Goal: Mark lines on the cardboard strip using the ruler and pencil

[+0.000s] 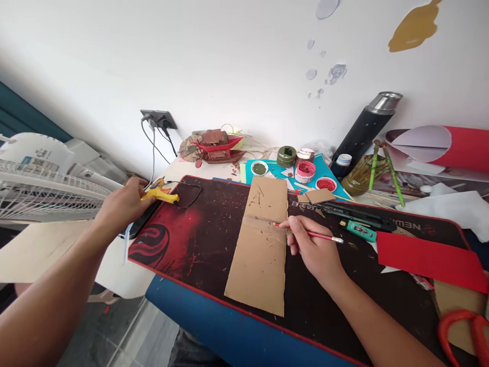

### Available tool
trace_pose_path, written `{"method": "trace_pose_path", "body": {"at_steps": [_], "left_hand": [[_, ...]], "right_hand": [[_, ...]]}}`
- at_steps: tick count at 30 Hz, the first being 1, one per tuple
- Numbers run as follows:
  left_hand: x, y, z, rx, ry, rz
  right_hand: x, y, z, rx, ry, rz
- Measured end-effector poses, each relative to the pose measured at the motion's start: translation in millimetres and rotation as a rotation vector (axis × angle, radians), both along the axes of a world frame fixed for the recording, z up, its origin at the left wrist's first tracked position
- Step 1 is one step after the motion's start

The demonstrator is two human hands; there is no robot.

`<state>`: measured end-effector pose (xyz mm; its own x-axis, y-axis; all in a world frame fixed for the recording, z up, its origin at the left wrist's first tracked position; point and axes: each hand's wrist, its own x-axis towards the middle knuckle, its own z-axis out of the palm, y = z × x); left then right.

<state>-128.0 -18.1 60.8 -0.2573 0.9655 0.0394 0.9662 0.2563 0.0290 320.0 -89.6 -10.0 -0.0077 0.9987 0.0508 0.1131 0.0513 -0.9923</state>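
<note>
A red pencil [320, 235] with a pale eraser end is pinched in my right hand [311, 247], its tip over a brown cardboard strip [255, 270]. The strip lies lengthwise on a dark desk mat [206, 244] and has scratches and dark marks. At the mat's left edge, my left hand [124, 204] is closed on a yellow glue gun [162, 193], thumb against its body; some of its fingers are hidden. Beneath that hand lies a black flat object [143, 221].
Open paint pots [304, 172] stand on blue sheets behind the cardboard, near a small model boat [219, 145]. At right are a black flask [367, 125], a glass jar [357, 178], a green cutter [359, 231], red card [428, 260] and red-handled scissors [451, 326]. A white fan [53, 188] stands left.
</note>
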Motion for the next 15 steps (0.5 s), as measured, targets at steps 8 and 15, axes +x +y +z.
{"method": "trace_pose_path", "body": {"at_steps": [8,15], "left_hand": [[42,17,6.4,-0.001,0.014,-0.013],[66,43,-33.2,0.051,-0.002,-0.092]], "right_hand": [[-1,0,0.3,0.023,-0.03,0.04],[0,0,2.9,0.008,-0.039,0.044]]}}
